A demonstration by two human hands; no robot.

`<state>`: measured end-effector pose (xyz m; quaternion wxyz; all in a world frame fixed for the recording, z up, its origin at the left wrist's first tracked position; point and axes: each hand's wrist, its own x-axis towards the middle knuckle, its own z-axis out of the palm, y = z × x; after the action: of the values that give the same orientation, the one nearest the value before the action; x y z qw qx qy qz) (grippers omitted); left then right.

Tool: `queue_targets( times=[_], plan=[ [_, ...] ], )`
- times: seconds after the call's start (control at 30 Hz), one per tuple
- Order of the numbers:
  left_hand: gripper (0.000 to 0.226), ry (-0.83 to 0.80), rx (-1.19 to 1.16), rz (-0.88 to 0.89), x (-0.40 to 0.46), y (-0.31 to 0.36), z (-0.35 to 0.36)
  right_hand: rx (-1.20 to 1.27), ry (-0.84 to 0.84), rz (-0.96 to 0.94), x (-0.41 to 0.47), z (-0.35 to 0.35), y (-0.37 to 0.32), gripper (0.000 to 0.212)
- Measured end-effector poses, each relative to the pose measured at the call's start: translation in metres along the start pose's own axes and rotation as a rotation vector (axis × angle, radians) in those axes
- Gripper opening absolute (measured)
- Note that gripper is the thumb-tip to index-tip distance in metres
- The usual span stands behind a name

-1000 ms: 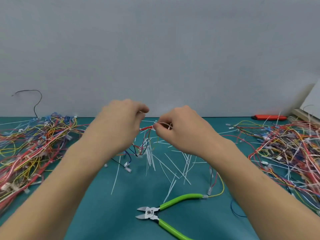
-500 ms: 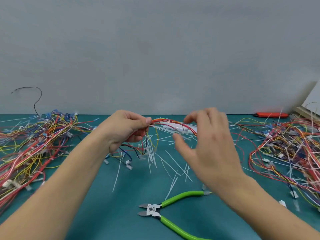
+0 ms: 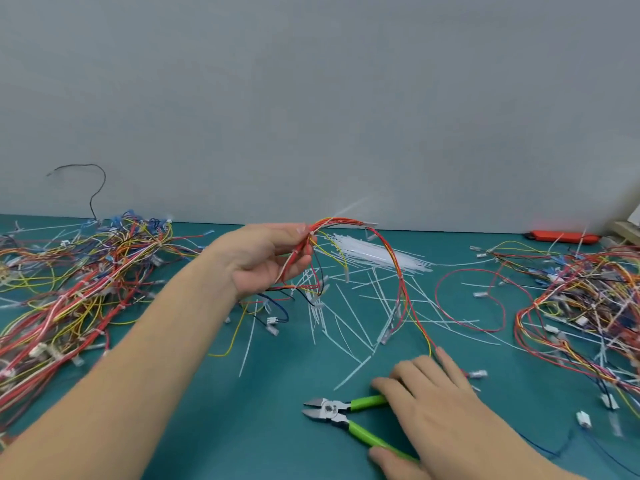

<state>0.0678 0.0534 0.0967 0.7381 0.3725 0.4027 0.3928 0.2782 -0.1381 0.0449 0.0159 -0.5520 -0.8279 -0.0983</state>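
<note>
Two hands split the work: left hand grips the wire bundle, raised over the bench (presumably for trimming); right hand lies open on the cutters, near right, likely to lift them.

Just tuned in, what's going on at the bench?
A person is working on wire harnesses. The left hand holds a red-and-yellow wire bundle up above the mat. The right hand rests on the green-handled cutters, which lie on the mat, not lifted. Tangled wire piles sit on both sides.
</note>
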Motion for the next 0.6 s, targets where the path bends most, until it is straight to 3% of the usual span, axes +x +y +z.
queue_targets(
  times=[0.13, 0.2, 0.27, 0.4, 0.6],
  plan=[
    [0.015, -0.031, -0.077, -0.014, -0.001, -0.002, 0.004, 0.194, 0.02, 0.052, 0.002, -0.013, 0.005, 0.059],
    [0.016, -0.039, -0.098, 0.0, -0.002, -0.002, 0.006, 0.605, -0.048, 0.213, 0.002, -0.025, 0.014, 0.059],
    [0.017, -0.054, -0.119, 0.016, -0.003, -0.002, 0.009, 1.014, 0.08, 0.349, 0.005, -0.028, 0.022, 0.053],
    [0.017, -0.063, -0.137, 0.058, -0.006, -0.005, 0.02, 1.509, 0.104, 0.534, 0.023, -0.025, 0.016, 0.047],
    [0.014, -0.012, -0.12, 0.208, -0.011, -0.011, 0.038, 1.698, 0.141, 0.632, 0.052, -0.021, -0.007, 0.039]
  ],
)
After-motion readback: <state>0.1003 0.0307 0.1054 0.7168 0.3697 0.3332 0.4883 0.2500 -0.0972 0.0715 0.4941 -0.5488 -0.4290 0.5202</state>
